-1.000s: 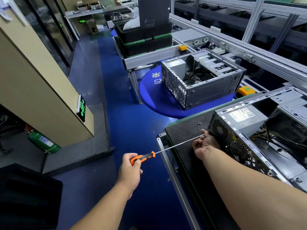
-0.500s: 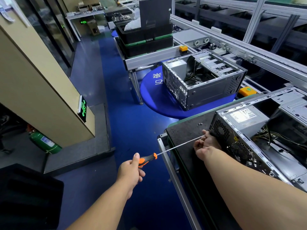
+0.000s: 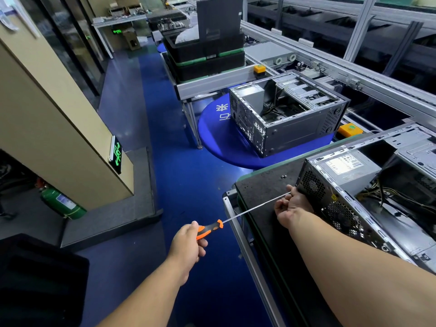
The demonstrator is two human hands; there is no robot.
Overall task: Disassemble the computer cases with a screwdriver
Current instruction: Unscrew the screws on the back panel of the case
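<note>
An open grey computer case lies on the dark work table at the right, its rear panel facing me. My left hand grips the orange-and-black handle of a long screwdriver. The thin shaft runs up and right to the case's rear corner. My right hand is curled round the shaft's tip end, against the case's back panel. A small loose screw lies on the table near that corner.
A second open computer case stands on a round blue platform further back. Stacked black trays sit on a conveyor frame behind it. A beige pillar and a green cylinder are at left, over blue floor.
My left hand has shifted slightly on the screwdriver handle, as if turning it. My right hand stays at the tip by the case.
</note>
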